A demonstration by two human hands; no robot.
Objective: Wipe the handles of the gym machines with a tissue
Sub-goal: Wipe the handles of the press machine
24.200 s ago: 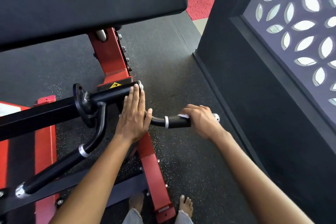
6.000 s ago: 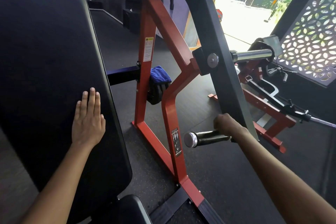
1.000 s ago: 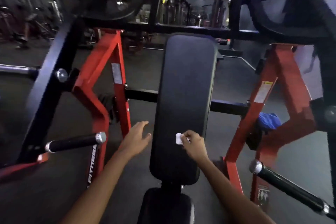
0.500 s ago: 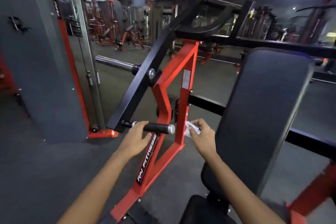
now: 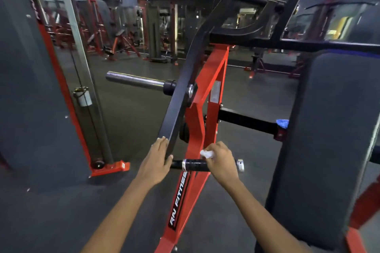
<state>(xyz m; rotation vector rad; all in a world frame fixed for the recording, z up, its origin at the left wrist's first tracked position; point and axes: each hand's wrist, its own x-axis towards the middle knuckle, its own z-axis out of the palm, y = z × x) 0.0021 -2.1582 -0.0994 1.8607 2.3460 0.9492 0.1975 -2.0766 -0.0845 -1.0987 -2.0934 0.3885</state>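
A black horizontal handle (image 5: 194,164) with a chrome end cap (image 5: 240,164) sticks out from the black lever arm (image 5: 181,96) of a red-framed press machine. My right hand (image 5: 222,162) wraps over the handle near its outer end, with a crumpled white tissue (image 5: 206,153) under the fingers against the grip. My left hand (image 5: 158,160) holds the lower end of the lever arm, its fingers curled round the edge.
The machine's black back pad (image 5: 333,129) stands upright at the right. A chrome weight peg (image 5: 133,80) juts left from the lever. A red frame leg (image 5: 181,207) runs down between my arms. A grey pillar and cable column (image 5: 82,80) stand at the left.
My left hand has let go of the handle and moved up to the lever arm's end. My right hand has brought the tissue onto the handle and closed over it.
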